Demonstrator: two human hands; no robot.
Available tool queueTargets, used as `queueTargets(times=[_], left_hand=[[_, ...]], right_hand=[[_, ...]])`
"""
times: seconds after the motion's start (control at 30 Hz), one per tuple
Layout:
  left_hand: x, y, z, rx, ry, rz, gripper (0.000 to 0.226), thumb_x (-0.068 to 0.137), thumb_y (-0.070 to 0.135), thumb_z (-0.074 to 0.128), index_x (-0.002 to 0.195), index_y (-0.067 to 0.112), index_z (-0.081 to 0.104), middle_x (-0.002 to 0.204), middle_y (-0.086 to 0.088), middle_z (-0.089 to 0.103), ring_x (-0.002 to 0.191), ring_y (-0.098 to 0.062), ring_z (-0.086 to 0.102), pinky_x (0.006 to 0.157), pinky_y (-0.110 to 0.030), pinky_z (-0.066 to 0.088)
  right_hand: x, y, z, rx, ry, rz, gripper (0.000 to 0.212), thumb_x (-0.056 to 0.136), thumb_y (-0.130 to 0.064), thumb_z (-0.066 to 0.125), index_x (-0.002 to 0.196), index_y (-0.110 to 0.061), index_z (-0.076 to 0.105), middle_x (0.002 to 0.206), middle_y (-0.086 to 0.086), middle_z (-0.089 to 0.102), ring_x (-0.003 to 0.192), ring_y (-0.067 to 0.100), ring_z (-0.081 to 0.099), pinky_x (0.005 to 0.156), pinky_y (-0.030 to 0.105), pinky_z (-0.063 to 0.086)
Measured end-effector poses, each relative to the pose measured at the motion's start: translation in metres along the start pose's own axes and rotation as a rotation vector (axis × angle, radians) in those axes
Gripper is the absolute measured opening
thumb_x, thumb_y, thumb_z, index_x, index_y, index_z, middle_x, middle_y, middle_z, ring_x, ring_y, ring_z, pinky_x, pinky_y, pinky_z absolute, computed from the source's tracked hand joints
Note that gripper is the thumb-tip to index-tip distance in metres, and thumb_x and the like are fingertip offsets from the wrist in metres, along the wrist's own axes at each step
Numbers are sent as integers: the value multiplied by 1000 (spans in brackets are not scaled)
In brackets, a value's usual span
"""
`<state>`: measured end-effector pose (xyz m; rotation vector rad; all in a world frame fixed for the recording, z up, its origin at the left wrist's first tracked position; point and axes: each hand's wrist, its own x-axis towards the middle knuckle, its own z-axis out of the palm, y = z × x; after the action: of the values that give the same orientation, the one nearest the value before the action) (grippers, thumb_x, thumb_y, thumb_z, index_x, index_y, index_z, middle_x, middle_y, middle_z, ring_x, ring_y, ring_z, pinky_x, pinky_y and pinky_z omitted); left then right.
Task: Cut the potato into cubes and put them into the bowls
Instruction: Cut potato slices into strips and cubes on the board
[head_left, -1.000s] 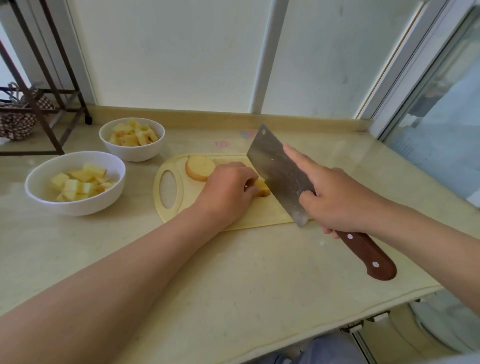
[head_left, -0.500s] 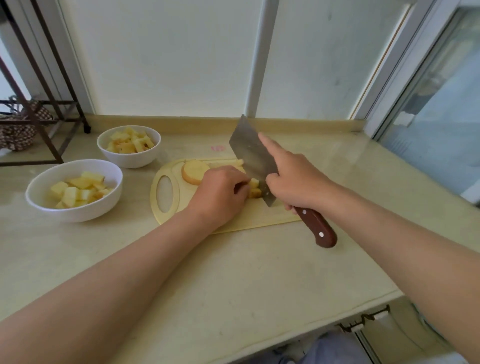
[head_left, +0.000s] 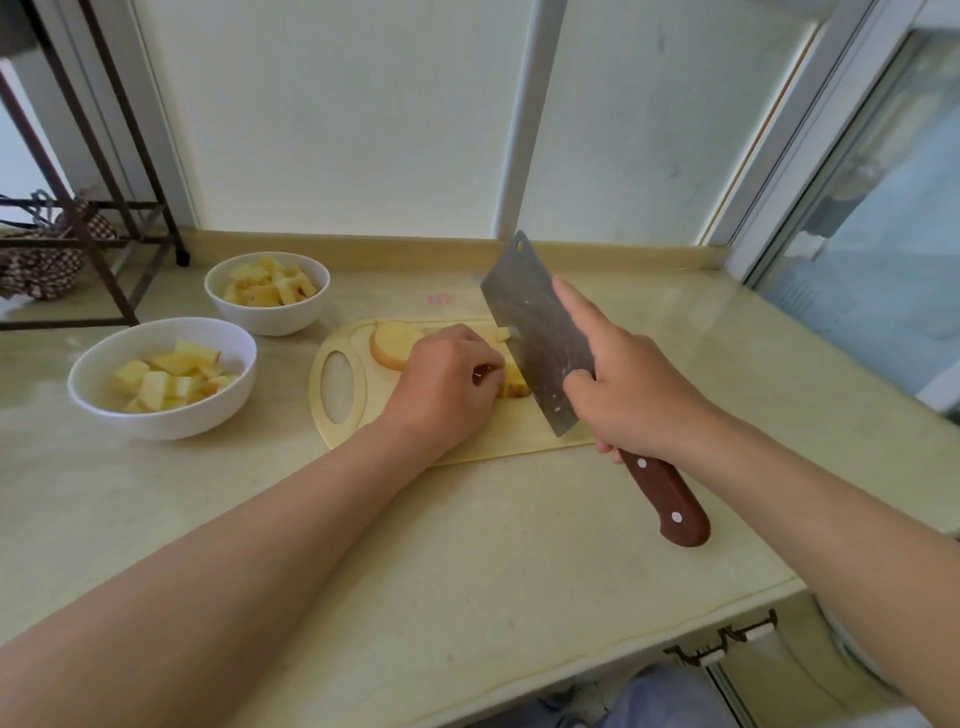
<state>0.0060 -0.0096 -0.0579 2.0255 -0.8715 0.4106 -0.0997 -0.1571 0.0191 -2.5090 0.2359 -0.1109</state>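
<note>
**Two hands, two bowls, one cleaver at the board**

Head view: one yellow cutting board (head_left: 519, 434) lies on the counter (head_left: 467, 545), its oval handle hole towards the left. Three lots of potato show on it: a round slice (head_left: 392, 343) at the far left, a small offcut (head_left: 503, 334) by the blade, and the potato piece (head_left: 515, 385) being worked. The left hand (head_left: 447, 384) has its fingers curled down on that potato piece, pinning it to the board. The right hand (head_left: 628, 395) is clasped round the handle of the single cleaver (head_left: 535, 332), with its forefinger laid straight along the flat of the blade. The blade stands tilted just to the right of the potato piece; whether its edge meets the board cannot be told.

Two white bowls sit left of the board, both holding potato cubes: the near bowl (head_left: 156, 413) and the far bowl (head_left: 270, 319), close together but not touching.

The counter is pale, marbled stone with a raised lip at the back. White panels rise behind it, and a window (head_left: 883, 234) runs along the right. At the far left stands a dark metal rack (head_left: 104, 249) with a patterned bag (head_left: 41, 267) by it.
</note>
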Motion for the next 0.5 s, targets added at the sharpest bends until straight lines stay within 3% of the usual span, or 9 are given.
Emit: queueTargets(times=[0.5], left_hand=[[1, -1, -1, -5, 3, -13, 9, 80, 2, 70, 81, 6, 78, 85, -4, 70, 77, -17, 63, 73, -35, 54]], right_hand=[[6, -8, -2, -20, -37, 15, 88, 97, -5, 41, 161, -53, 4, 72, 13, 62, 43, 20, 62, 47, 40, 61]])
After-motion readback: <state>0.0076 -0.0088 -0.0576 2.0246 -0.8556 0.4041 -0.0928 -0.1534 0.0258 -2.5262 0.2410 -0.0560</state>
